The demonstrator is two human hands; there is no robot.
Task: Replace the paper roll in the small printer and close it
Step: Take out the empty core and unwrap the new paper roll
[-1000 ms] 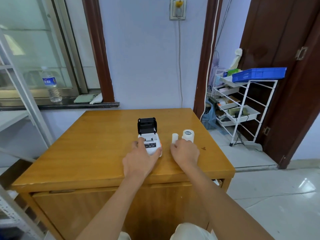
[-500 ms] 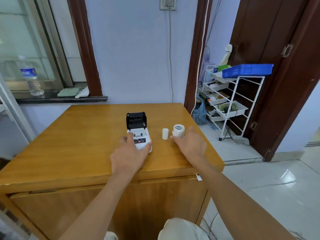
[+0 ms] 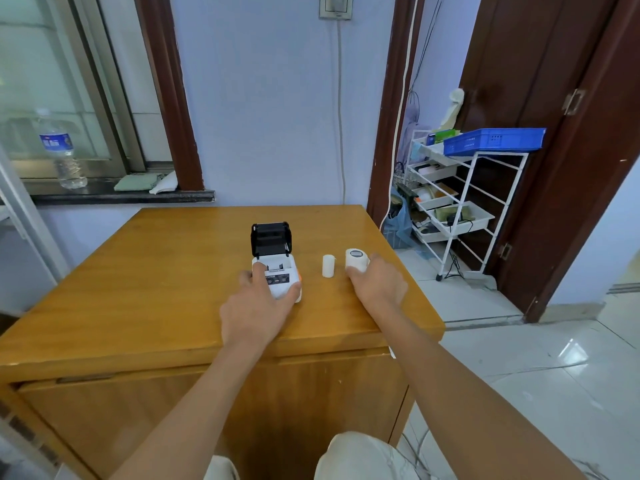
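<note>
A small white printer (image 3: 277, 271) stands on the wooden table (image 3: 156, 292) with its black lid (image 3: 270, 238) raised upright at the back. The paper bay under the lid looks empty. My left hand (image 3: 258, 306) grips the printer's front body from the near side. To the right stands a thin white roll core (image 3: 328, 266), upright and untouched. Further right is a fuller white paper roll (image 3: 356, 259), and the fingers of my right hand (image 3: 379, 285) wrap around its near side.
The table's right edge lies close to my right hand. A white wire rack (image 3: 464, 202) with a blue tray (image 3: 495, 140) stands beyond it by a dark door. A water bottle (image 3: 62, 154) sits on the window sill.
My right hand has moved rightward from beside the thin core to the fuller paper roll and closed on it. My left hand has stayed on the printer.
</note>
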